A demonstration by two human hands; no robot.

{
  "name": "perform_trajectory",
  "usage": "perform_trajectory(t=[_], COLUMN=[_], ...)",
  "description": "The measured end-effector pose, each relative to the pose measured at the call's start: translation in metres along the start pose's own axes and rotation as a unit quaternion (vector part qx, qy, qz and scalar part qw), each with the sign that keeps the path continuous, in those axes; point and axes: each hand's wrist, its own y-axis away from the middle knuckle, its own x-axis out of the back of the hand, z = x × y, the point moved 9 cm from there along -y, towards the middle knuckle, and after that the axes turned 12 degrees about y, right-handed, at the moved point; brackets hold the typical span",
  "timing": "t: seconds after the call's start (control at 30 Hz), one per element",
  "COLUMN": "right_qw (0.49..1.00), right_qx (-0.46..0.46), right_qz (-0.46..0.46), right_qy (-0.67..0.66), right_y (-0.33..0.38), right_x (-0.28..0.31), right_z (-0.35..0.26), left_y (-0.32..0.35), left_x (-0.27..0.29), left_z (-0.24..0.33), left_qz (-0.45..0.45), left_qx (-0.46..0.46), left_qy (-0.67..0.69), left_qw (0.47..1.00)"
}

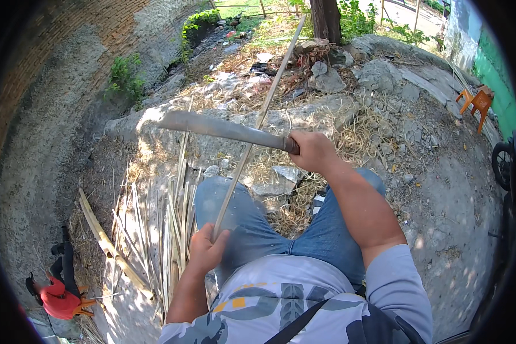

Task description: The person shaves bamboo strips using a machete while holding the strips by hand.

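My right hand [313, 152] is closed around the handle of a machete [223, 129], whose long, broad blade points left and lies across a thin bamboo strip [258, 123]. The blade appears to meet the strip, though touching or just above it I cannot tell. My left hand [206, 247] grips the strip's lower end over my left thigh. From there the strip slants up and away to the right, past the blade toward a tree trunk. Pale curled shavings [358, 137] litter the ground in front of my knees.
Many cut strips [175, 223] lie at my left, beside a split bamboo pole [110, 246]. A person in red [60, 298] sits at the far left. Ahead stand rubble, a tree trunk [325, 22] and a brick wall [92, 34]. An orange plastic chair [480, 106] and a wheel [502, 166] are at right.
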Motion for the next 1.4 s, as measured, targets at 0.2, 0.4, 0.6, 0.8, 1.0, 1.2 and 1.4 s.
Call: perform_trajectory(t=[0.2, 0.4, 0.6, 0.8, 1.0, 1.2, 1.4], right_qw=[0.97, 0.997, 0.988, 0.996, 0.973, 0.984, 0.967], right_qx=[0.234, 0.048, -0.137, 0.036, 0.169, -0.113, -0.198], right_qz=[-0.008, -0.052, -0.057, -0.087, -0.136, -0.13, -0.117], right_qy=[0.069, 0.018, -0.046, 0.013, 0.074, -0.041, -0.108], right_y=[0.006, -0.007, -0.002, 0.0, 0.004, -0.017, -0.026], right_x=[-0.016, -0.001, -0.001, -0.001, -0.025, -0.02, -0.017], right_z=[-0.069, 0.006, 0.048, -0.016, -0.046, 0.044, 0.065], left_y=[0.007, 0.023, 0.017, 0.005, -0.002, -0.003, 0.0], left_x=[0.007, 0.015, 0.017, -0.005, -0.007, 0.002, 0.002], left_z=[-0.016, -0.016, -0.004, -0.004, -0.002, 0.003, 0.02], left_qz=[0.02, -0.017, -0.014, -0.016, -0.026, -0.01, 0.009], left_qx=[0.002, 0.031, -0.015, -0.012, 0.051, 0.024, 0.032], left_qy=[0.052, 0.0, 0.01, -0.036, 0.016, 0.02, -0.022], left_qw=[0.998, 0.999, 1.0, 0.999, 0.998, 0.999, 0.999])
